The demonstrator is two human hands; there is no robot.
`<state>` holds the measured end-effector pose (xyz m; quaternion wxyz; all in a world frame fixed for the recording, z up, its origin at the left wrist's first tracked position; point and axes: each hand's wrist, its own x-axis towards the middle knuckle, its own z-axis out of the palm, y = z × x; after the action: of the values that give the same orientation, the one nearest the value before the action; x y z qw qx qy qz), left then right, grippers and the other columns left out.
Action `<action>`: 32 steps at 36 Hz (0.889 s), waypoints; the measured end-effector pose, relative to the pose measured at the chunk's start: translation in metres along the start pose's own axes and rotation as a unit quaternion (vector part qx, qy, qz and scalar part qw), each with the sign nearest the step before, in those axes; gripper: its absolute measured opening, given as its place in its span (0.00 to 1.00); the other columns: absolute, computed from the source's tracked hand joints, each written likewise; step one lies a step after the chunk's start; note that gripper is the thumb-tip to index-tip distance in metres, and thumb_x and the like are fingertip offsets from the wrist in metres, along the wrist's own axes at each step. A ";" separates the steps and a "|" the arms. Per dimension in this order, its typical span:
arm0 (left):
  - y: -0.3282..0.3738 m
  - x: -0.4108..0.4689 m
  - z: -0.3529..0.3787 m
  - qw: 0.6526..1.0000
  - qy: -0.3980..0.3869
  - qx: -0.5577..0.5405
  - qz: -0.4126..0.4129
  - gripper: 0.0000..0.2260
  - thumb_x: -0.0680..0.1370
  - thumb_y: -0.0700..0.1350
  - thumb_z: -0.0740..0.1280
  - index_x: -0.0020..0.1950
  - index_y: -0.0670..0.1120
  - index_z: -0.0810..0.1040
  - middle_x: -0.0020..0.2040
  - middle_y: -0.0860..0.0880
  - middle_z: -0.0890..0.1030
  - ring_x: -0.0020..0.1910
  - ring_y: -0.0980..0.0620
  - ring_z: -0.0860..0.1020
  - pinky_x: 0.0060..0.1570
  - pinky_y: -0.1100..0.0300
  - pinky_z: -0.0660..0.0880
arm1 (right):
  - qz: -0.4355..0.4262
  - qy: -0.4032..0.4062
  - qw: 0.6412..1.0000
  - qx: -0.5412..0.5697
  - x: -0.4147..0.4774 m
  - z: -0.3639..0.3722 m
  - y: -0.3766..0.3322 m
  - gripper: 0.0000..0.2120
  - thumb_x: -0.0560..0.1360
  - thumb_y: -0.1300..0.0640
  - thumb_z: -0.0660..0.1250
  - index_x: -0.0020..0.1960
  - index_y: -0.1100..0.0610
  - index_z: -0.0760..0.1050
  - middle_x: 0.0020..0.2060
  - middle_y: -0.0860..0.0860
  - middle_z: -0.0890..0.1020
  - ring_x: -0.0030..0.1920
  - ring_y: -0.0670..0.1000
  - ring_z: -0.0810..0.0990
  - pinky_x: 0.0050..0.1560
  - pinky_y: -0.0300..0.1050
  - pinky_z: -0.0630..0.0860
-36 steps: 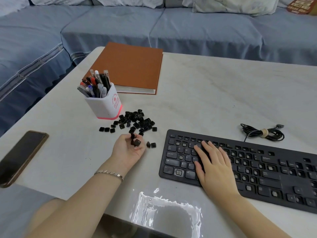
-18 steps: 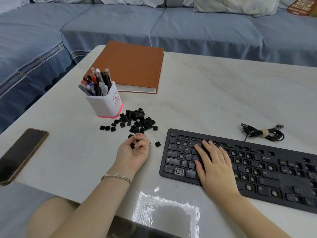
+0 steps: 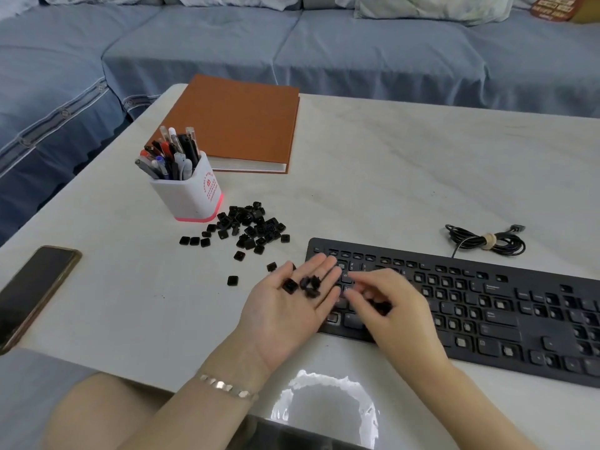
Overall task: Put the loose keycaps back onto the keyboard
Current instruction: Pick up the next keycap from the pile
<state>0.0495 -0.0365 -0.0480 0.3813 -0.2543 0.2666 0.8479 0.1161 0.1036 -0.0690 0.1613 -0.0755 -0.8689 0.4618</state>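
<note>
The left hand [image 3: 285, 306] lay palm up at the left end of the keyboard [image 3: 487, 306]. Its fingers [image 3: 319, 266] were straight and flat, closed on nothing. A few keycaps [image 3: 302, 285] rested loose on the palm and the finger bases.

The right hand [image 3: 394, 315] hung over the keyboard's left-hand keys, just beside the left palm. Its fingers [image 3: 360, 292] were bent down toward the carried keycaps. Blur smeared those fingertips, so whether they pinched a keycap or were free could not be told. The dark shapes under them may have been only bare sockets.

The keyboard lay on the worktop [image 3: 389, 164], with many sockets showing pale and uncapped. The pile [image 3: 251, 227] of other keycaps sat on the worktop between the pen cup [image 3: 190, 196] and the keyboard, and a few strays [image 3: 232, 280] lay nearer the left hand.

A brown book [image 3: 240, 125] lay behind the cup, a phone [image 3: 35, 287] at the left edge, and a coiled cable [image 3: 487, 241] behind the keyboard. A bracelet [image 3: 227, 386] circled the left wrist.
</note>
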 end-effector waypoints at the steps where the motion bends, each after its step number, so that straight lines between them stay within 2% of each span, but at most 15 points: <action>1: -0.005 -0.002 0.002 1.000 0.003 0.000 -0.011 0.20 0.82 0.48 0.53 0.59 0.34 0.76 0.58 0.37 0.79 0.60 0.42 0.75 0.57 0.49 0.71 | -0.014 -0.026 0.999 0.016 0.000 -0.001 -0.010 0.08 0.69 0.55 0.71 0.46 0.43 0.80 0.39 0.41 0.78 0.43 0.42 0.75 0.45 0.30 0.70; 4: -0.019 -0.010 0.009 0.998 -0.007 -0.012 -0.053 0.21 0.81 0.49 0.54 0.58 0.32 0.75 0.51 0.35 0.80 0.52 0.41 0.78 0.53 0.47 0.73 | -0.022 -0.091 0.995 0.024 -0.002 0.000 -0.027 0.09 0.67 0.53 0.70 0.47 0.46 0.81 0.41 0.39 0.79 0.46 0.39 0.75 0.49 0.27 0.68; 7: -0.030 -0.013 0.010 0.997 -0.013 -0.004 -0.073 0.21 0.80 0.49 0.56 0.51 0.31 0.76 0.45 0.38 0.79 0.44 0.44 0.79 0.47 0.51 0.77 | -0.016 -0.091 0.996 -0.002 -0.004 0.002 -0.031 0.09 0.67 0.54 0.73 0.47 0.52 0.83 0.43 0.43 0.80 0.48 0.40 0.74 0.51 0.25 0.66; 10: -0.037 -0.011 0.009 0.998 0.012 0.000 -0.056 0.20 0.82 0.50 0.54 0.47 0.34 0.75 0.41 0.42 0.73 0.43 0.48 0.73 0.51 0.57 0.71 | 0.017 -0.097 0.995 0.004 -0.006 -0.002 -0.032 0.09 0.68 0.59 0.74 0.47 0.54 0.83 0.41 0.45 0.80 0.46 0.42 0.74 0.48 0.27 0.69; 12: -0.040 -0.011 0.010 0.998 0.017 0.017 -0.056 0.19 0.82 0.50 0.53 0.51 0.35 0.74 0.41 0.42 0.72 0.44 0.48 0.72 0.51 0.56 0.72 | 0.022 -0.108 0.994 0.000 -0.009 -0.007 -0.032 0.08 0.69 0.60 0.73 0.47 0.53 0.83 0.40 0.45 0.80 0.45 0.43 0.74 0.46 0.30 0.70; 15: -0.045 -0.010 0.013 0.997 0.015 0.055 -0.050 0.21 0.82 0.50 0.51 0.48 0.35 0.75 0.40 0.42 0.74 0.42 0.48 0.73 0.47 0.54 0.75 | 0.034 -0.086 0.996 0.008 -0.014 -0.014 -0.033 0.08 0.69 0.62 0.72 0.45 0.51 0.82 0.39 0.44 0.81 0.43 0.44 0.75 0.45 0.32 0.73; 18: -0.051 -0.006 0.013 0.996 0.031 0.078 -0.027 0.17 0.81 0.44 0.55 0.49 0.34 0.77 0.46 0.37 0.80 0.47 0.45 0.79 0.53 0.56 0.72 | 0.096 -0.055 0.990 0.083 -0.018 -0.026 -0.030 0.11 0.69 0.64 0.71 0.42 0.48 0.81 0.37 0.46 0.82 0.39 0.44 0.79 0.42 0.33 0.76; 19: -0.052 -0.004 0.012 0.995 0.041 0.088 -0.012 0.12 0.79 0.41 0.58 0.47 0.35 0.78 0.45 0.38 0.81 0.44 0.46 0.80 0.51 0.59 0.73 | 0.122 -0.048 0.984 0.122 -0.018 -0.031 -0.029 0.13 0.69 0.66 0.70 0.42 0.48 0.81 0.36 0.46 0.82 0.38 0.43 0.80 0.41 0.33 0.76; 21: -0.054 -0.003 0.013 0.989 0.062 0.135 0.007 0.06 0.70 0.38 0.66 0.45 0.38 0.78 0.35 0.45 0.77 0.32 0.53 0.77 0.34 0.65 0.69 | 0.184 -0.038 0.959 0.213 -0.018 -0.041 -0.026 0.15 0.71 0.69 0.67 0.41 0.49 0.81 0.33 0.47 0.83 0.35 0.44 0.81 0.40 0.33 0.76; 22: -0.054 -0.003 0.013 0.984 0.068 0.164 0.010 0.08 0.68 0.37 0.67 0.45 0.38 0.79 0.31 0.47 0.74 0.28 0.55 0.73 0.28 0.67 0.65 | 0.217 -0.035 0.943 0.251 -0.018 -0.045 -0.024 0.15 0.72 0.70 0.66 0.42 0.51 0.81 0.32 0.48 0.83 0.34 0.44 0.81 0.39 0.33 0.77; 24: -0.056 -0.003 0.012 0.970 0.076 0.230 0.025 0.05 0.73 0.36 0.66 0.47 0.38 0.79 0.28 0.50 0.68 0.25 0.57 0.65 0.22 0.68 0.59 | 0.263 -0.036 0.917 0.299 -0.019 -0.051 -0.020 0.13 0.74 0.70 0.64 0.44 0.53 0.80 0.31 0.50 0.83 0.34 0.46 0.82 0.39 0.34 0.78; 26: -0.058 -0.004 0.011 0.944 0.076 0.317 0.055 0.05 0.77 0.37 0.64 0.46 0.39 0.80 0.28 0.51 0.65 0.25 0.57 0.61 0.22 0.68 0.57 | 0.292 -0.041 0.896 0.333 -0.022 -0.055 -0.017 0.12 0.75 0.69 0.62 0.46 0.55 0.80 0.32 0.53 0.84 0.34 0.47 0.82 0.38 0.34 0.78; 28: -0.060 -0.007 0.013 0.911 0.063 0.397 0.095 0.06 0.77 0.39 0.65 0.45 0.40 0.82 0.29 0.52 0.64 0.27 0.57 0.61 0.25 0.67 0.57 | 0.305 -0.048 0.887 0.344 -0.024 -0.058 -0.014 0.12 0.76 0.68 0.60 0.47 0.55 0.80 0.33 0.54 0.84 0.34 0.48 0.83 0.37 0.34 0.78; 32: -0.061 -0.012 0.015 0.861 0.032 0.489 0.138 0.06 0.75 0.43 0.68 0.43 0.45 0.84 0.26 0.55 0.67 0.27 0.58 0.64 0.29 0.67 0.62 | 0.287 -0.057 0.901 0.321 -0.027 -0.059 -0.012 0.12 0.76 0.69 0.61 0.47 0.55 0.80 0.32 0.54 0.84 0.34 0.46 0.82 0.37 0.32 0.77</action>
<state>0.1005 0.0020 -0.0449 0.3271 -0.0228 0.6916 0.6436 0.1620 0.1353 -0.0343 -0.0125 -0.2393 -0.6218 0.7456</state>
